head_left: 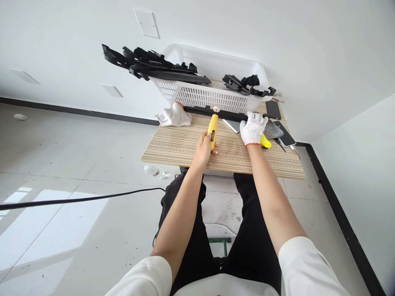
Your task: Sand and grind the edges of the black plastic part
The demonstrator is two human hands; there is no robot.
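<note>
My bare left hand (203, 151) is closed around the yellow handle of a hand-held tool (213, 130) with a round pale tip. The tool points away from me, its tip by a long black plastic strip (200, 110) on the wooden board. My right hand (253, 128), in a white knitted glove with an orange cuff, has its fingers curled over the strip's right part. Beside that wrist lies a bright yellow curved object (265, 142), partly hidden. A thin pale flat object (232, 125) lies left of the glove, and a grey lump (273, 130) to its right.
A white plastic basket (188, 91) stands behind the strip, with black plastic parts (160, 65) jutting out leftward. An empty white glove (175, 115) lies at the board's (173, 144) left. Two phone-like objects, one dark (273, 109), one cabled (284, 134), lie right. A black cable (92, 200) crosses left.
</note>
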